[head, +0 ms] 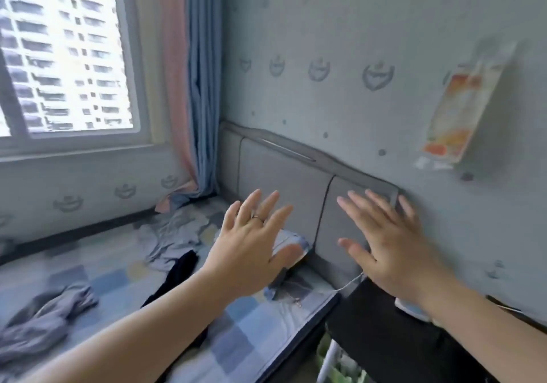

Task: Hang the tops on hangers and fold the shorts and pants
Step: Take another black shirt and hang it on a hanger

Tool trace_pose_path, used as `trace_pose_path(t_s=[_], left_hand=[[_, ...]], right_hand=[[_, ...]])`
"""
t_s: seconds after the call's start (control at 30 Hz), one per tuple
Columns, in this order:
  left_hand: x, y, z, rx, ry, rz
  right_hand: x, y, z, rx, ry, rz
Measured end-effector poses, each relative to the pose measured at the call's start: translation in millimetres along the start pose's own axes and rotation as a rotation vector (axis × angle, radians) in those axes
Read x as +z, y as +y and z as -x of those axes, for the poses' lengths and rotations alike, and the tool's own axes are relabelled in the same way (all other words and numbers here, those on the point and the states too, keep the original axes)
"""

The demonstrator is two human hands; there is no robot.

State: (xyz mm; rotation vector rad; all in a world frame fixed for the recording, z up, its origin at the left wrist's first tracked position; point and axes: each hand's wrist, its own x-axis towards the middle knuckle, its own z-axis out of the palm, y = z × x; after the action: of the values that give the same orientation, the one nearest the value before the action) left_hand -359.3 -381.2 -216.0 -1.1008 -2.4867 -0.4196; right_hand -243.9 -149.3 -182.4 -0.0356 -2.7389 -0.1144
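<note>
Both hands are raised in front of me with fingers spread and straight, holding nothing. My left hand point(251, 243), with a ring on one finger, hovers above the bed. My right hand point(390, 246) is in front of the grey headboard. On the checked bed sheet point(124, 279) lie loose clothes: a crumpled light blue-grey garment point(173, 234) near the head of the bed, a black garment point(177, 276) partly behind my left forearm, and a grey-purple garment point(41, 323) at the lower left. No hanger is visible.
A padded grey headboard point(281, 181) stands against the patterned wall. A window point(65, 51) and pink-and-blue curtains point(192, 86) are on the left. A dark bedside surface point(379, 317) with a white cable sits at the right. A printed sheet point(464, 104) hangs on the wall.
</note>
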Motion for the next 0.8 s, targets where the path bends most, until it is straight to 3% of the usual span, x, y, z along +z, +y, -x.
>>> trace_pose_path(t_s=[0.33,0.67,0.8], left_hand=[[149.8,-147.0,76.1,-0.525,-0.259,-0.026],[263.9,-209.4,113.8,-1.148,-0.498,0.160],[287.2,-229.5,140.3,-1.302,-0.572,0.193]], right_hand=[[233.1,-80.4,-109.1,-0.239,-0.263,-0.308],[415.7,-111.2,-198.4,-0.348,-0.712,-0.472],[467.7,-132.4,-211.1,-0.365,-0.865,-0.477]])
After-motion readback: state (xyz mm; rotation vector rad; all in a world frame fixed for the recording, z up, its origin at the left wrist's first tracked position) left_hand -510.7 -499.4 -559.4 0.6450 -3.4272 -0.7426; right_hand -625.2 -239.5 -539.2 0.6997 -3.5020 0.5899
